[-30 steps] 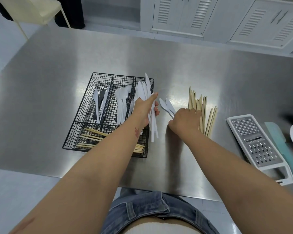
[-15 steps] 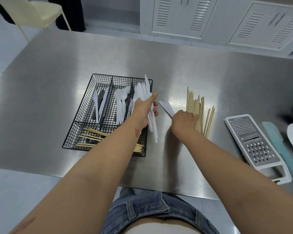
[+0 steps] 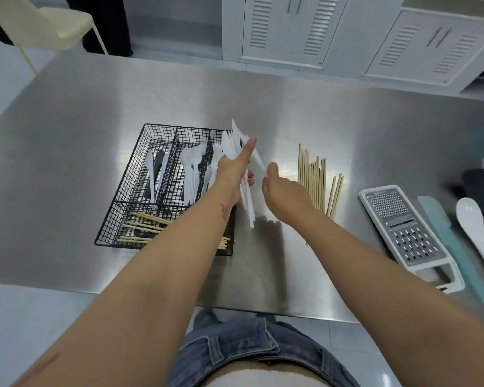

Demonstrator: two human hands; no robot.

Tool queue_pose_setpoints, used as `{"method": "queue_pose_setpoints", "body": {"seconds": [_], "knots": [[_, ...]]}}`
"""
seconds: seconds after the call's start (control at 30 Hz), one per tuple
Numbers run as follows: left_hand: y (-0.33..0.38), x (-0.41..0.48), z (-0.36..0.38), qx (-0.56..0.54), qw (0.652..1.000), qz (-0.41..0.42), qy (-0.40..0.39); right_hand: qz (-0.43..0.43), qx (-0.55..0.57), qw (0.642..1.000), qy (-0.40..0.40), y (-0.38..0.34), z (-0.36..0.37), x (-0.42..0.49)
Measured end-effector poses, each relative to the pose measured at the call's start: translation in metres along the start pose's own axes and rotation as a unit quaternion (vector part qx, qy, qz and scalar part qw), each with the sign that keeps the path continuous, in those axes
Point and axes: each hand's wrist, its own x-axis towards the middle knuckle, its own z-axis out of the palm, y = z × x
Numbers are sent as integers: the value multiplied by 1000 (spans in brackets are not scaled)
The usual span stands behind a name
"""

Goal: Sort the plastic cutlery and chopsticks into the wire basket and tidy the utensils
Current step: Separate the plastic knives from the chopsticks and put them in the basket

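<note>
A black wire basket (image 3: 115, 216) sits on the steel table (image 3: 67, 113). Its compartments hold white and black knives (image 3: 151, 174), white spoons (image 3: 192, 174), forks (image 3: 211, 166) and, in the front section, chopsticks (image 3: 146, 222). My left hand (image 3: 232, 171) hovers over the basket's right edge, shut on a bundle of white plastic knives (image 3: 248, 208). My right hand (image 3: 282, 191) is right beside it, thumb up, holding a white knife (image 3: 259, 160) against the bundle. Loose wooden chopsticks (image 3: 315, 182) lie just right of my right hand.
At the right lie a flat grater (image 3: 403, 233), a teal spatula (image 3: 447, 241), a white spoon (image 3: 472, 227) and a black spatula (image 3: 478, 188). A cream chair (image 3: 53, 23) and white louvred cabinets (image 3: 291, 29) stand beyond the table. The table's front edge runs near my waist.
My right hand lifted the white knife off the table and carried it left to the bundle in my left hand. The spot between basket and chopsticks is now bare.
</note>
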Motion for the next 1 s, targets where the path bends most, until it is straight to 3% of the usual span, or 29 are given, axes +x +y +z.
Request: {"method": "queue_pose_setpoints", "body": {"seconds": [0.2, 0.27, 0.33, 0.37, 0.47, 0.57, 0.63, 0.7, 0.77, 0.83, 0.9, 0.93, 1.0], "knots": [[4, 2, 4, -43, 999, 16, -1, -77, 53, 995, 36, 4, -1, -13], [6, 2, 6, -63, 997, 25, 31, -39, 128, 989, 64, 9, 1, -16], [7, 2, 7, -101, 993, 35, 57, 80, 281, 952, 91, 12, 4, -12], [8, 2, 7, -128, 989, 36, 65, 160, 373, 909, 96, 13, 5, -9], [11, -1, 9, -189, 979, 40, 73, 355, 606, 711, 41, 8, 5, -2], [10, -6, 19, -201, 976, 52, 65, 397, 736, 548, 7, -9, -2, -2], [6, -11, 25, -209, 975, 55, 56, 392, 786, 477, 21, -22, -7, -2], [2, -16, 29, -203, 977, 56, 41, 389, 808, 442, 32, -30, -11, 0], [1, -19, 30, -187, 980, 61, 34, 388, 804, 451, 25, -32, -14, 3], [4, -22, 23, -175, 982, 62, 18, 367, 795, 483, -14, -36, -16, 0], [3, -22, 19, -117, 992, 41, -1, 355, 759, 542, -60, -34, -20, -3], [0, -22, 17, -79, 996, 24, -17, 362, 718, 592, -64, -31, -22, -5], [-7, -21, 11, -27, 996, -27, -78, 379, 637, 671, -6, -19, -25, -3]]}}
